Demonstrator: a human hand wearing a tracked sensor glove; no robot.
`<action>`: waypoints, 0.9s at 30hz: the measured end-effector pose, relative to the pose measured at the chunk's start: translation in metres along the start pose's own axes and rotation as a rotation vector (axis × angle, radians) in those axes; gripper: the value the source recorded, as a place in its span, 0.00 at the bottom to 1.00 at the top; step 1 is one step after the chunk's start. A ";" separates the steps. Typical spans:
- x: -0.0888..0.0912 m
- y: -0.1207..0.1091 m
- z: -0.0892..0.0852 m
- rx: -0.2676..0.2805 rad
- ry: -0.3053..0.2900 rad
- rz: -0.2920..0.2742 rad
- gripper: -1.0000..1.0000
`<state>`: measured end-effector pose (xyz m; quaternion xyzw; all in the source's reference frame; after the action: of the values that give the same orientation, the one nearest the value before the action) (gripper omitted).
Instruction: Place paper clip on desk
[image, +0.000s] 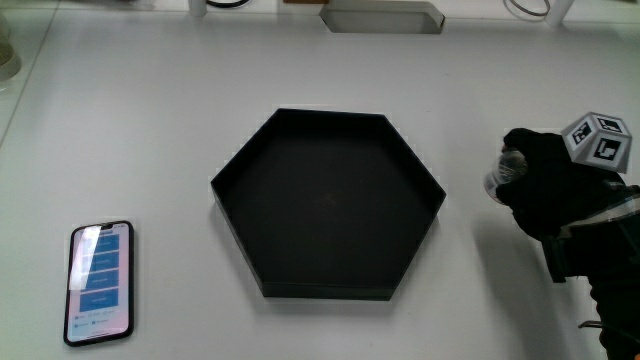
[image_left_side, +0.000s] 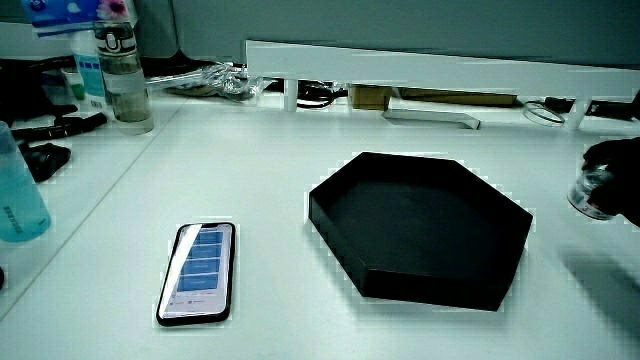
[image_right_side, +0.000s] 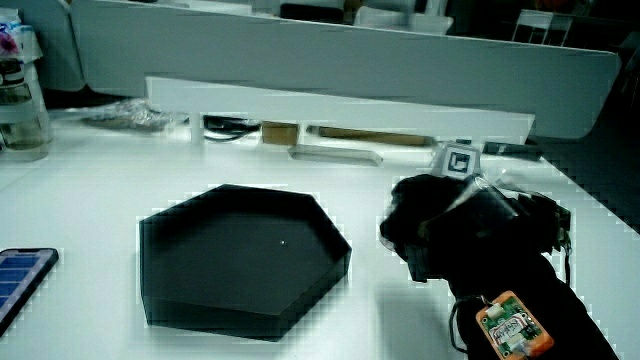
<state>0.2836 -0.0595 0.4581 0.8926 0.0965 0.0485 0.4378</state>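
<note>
The hand in its black glove hovers over the white table, beside the black hexagonal tray. Its fingers are curled around a small clear, shiny object that sticks out toward the tray. I cannot make out its shape well enough to call it a paper clip. In a side view the same clear object shows at the fingertips of the hand, a little above the tabletop. In a side view the hand covers the object. The tray holds nothing.
A phone with a lit screen lies on the table beside the tray, at the side away from the hand. Bottles and cables stand near the low partition. A blue bottle stands at the table's edge.
</note>
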 end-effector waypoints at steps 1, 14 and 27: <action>0.007 0.004 -0.002 0.005 -0.015 -0.043 0.50; 0.006 0.010 -0.028 -0.014 -0.080 -0.063 0.50; 0.010 0.018 -0.050 -0.071 -0.123 -0.103 0.50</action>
<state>0.2875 -0.0290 0.5027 0.8717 0.1133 -0.0254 0.4762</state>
